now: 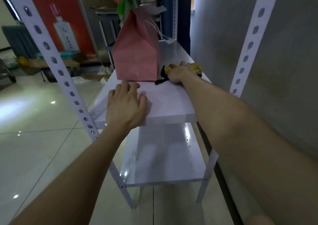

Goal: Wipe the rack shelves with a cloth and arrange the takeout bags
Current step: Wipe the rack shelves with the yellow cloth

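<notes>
A pink paper takeout bag (136, 52) with white string handles stands upright on the white rack shelf (170, 102). My left hand (125, 104) rests flat on the shelf's front left part, its fingertips just short of the bag's base. My right hand (180, 73) grips a yellow and black cloth (196, 66) and presses it on the shelf just right of the bag. A lower shelf (163, 159) below shows small dark specks.
Perforated white rack posts (56, 65) rise at left and right. A grey wall (282, 70) runs close along the right side. More bags and clutter hang behind the pink bag. A red poster, boxes and glossy tiled floor (34, 138) lie to the left.
</notes>
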`<state>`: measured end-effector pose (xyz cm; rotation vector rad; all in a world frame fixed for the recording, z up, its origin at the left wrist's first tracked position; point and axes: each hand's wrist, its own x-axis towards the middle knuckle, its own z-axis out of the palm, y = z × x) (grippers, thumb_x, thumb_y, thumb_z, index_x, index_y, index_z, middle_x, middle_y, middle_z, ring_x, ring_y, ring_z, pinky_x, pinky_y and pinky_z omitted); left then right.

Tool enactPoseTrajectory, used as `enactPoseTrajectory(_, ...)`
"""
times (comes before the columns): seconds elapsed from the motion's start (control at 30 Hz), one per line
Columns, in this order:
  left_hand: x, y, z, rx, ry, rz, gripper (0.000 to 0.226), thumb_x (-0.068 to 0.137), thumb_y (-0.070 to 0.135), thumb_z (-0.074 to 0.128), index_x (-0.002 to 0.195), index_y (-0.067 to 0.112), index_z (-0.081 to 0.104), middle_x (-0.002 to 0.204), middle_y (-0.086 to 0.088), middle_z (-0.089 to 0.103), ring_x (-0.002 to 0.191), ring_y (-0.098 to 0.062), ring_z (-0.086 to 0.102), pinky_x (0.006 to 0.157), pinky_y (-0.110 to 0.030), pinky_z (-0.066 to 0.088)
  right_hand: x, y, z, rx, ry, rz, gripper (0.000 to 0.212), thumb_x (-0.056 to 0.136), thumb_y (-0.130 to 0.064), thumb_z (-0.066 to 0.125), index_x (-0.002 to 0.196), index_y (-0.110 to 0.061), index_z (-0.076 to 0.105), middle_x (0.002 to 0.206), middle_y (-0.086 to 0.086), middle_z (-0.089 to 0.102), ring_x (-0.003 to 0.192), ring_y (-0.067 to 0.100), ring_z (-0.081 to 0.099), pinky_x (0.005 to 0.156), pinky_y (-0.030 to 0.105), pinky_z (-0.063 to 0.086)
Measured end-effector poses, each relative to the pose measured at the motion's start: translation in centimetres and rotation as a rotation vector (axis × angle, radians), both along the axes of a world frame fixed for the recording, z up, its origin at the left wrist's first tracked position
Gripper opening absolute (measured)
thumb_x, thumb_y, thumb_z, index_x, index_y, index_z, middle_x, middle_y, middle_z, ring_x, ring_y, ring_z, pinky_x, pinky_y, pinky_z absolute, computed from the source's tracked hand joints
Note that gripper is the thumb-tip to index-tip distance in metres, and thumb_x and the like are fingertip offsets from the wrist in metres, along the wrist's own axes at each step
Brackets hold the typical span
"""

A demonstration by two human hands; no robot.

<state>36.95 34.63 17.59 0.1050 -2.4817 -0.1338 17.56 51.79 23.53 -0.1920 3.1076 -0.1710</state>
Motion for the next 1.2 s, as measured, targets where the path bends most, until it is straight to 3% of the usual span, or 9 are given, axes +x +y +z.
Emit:
enactPoseTrajectory(0.2,0.1,0.0,-0.1,0.022,0.011,0.002,0.044,0.105,0.041,0.042,0.137,0.016,0.060,0.132,-0.011,0.061,0.120,-0.030,0.054,0.107,-0.047,0.039,2.0,1.1,-0.1,-0.024,0.025,0.002,0.060,0.105,-0.052,0.023,0.162,-0.038,0.032,0.166,0.014,0.028,0.150,0.046,0.022,0.114,0.075,0.021)
enactPoseTrajectory(0.33,0.2,0.0,0.0,0.040,0.011,-0.007,0.048,0.103,0.042,0.037,0.135,0.014,0.061,0.131,-0.014,0.061,0.121,-0.033,0.055,0.106,-0.050,0.040,8.1,2.8,-0.7,-0.083,0.048,0.077,0.059,0.105,-0.048,0.029,0.163,-0.041,0.030,0.164,0.015,0.030,0.151,0.045,0.022,0.119,0.072,0.015)
enactPoseTrajectory(0.53,1.2,0.4,0.9,0.038,0.040,-0.044,0.039,0.103,0.033,0.045,0.129,0.009,0.062,0.122,-0.018,0.064,0.114,-0.039,0.057,0.100,-0.051,0.043,18.1,4.8,-3.5,-0.162,0.174,0.234,0.057,0.107,-0.053,0.033,0.163,-0.045,0.030,0.164,0.009,0.032,0.151,0.037,0.022,0.120,0.068,0.019)
enactPoseTrajectory(0.7,5.2,0.6,0.0,0.107,0.239,-0.123,0.029,0.102,0.031,0.057,0.127,0.016,0.059,0.120,-0.009,0.061,0.112,-0.032,0.054,0.095,-0.047,0.045,20.3,6.9,-4.3,-0.143,0.284,0.370,0.059,0.103,-0.065,0.042,0.160,-0.048,0.035,0.163,0.005,0.036,0.151,0.034,0.025,0.120,0.064,0.022)
enactPoseTrajectory(0.8,8.9,0.3,-2.2,0.145,0.295,-0.137,0.028,0.102,0.028,0.058,0.128,0.019,0.060,0.121,-0.003,0.061,0.112,-0.027,0.054,0.093,-0.042,0.044,21.1,7.4,-4.7,-0.141,0.378,0.433,0.056,0.104,-0.056,0.051,0.158,-0.044,0.040,0.155,0.004,0.045,0.146,0.032,0.032,0.116,0.060,0.029)
enactPoseTrajectory(0.9,12.3,-0.3,-4.6,0.114,0.253,-0.110,0.025,0.100,0.019,0.058,0.125,0.016,0.062,0.114,-0.004,0.063,0.105,-0.029,0.057,0.092,-0.042,0.045,23.2,6.9,-5.1,-0.141,0.448,0.464,0.053,0.106,-0.040,0.056,0.157,-0.041,0.044,0.152,0.004,0.047,0.144,0.031,0.036,0.115,0.056,0.031)
enactPoseTrajectory(1.07,16.6,-1.7,-8.5,0.194,0.149,-0.041,0.023,0.098,0.013,0.058,0.118,0.013,0.069,0.109,-0.006,0.067,0.100,-0.033,0.060,0.092,-0.048,0.047,29.4,4.8,-8.7,-0.281,0.636,0.645,0.055,0.096,-0.036,0.069,0.149,-0.037,0.057,0.140,0.007,0.056,0.131,0.036,0.047,0.112,0.060,0.037)
enactPoseTrajectory(1.2,18.5,-3.8,-12.0,0.371,-0.043,-0.022,0.020,0.103,0.019,0.059,0.117,0.014,0.071,0.105,-0.004,0.067,0.101,-0.029,0.061,0.093,-0.049,0.051,31.7,2.3,-14.0,-0.295,0.530,0.689,0.056,0.097,-0.037,0.069,0.151,-0.039,0.055,0.143,0.007,0.055,0.133,0.035,0.046,0.112,0.058,0.036)
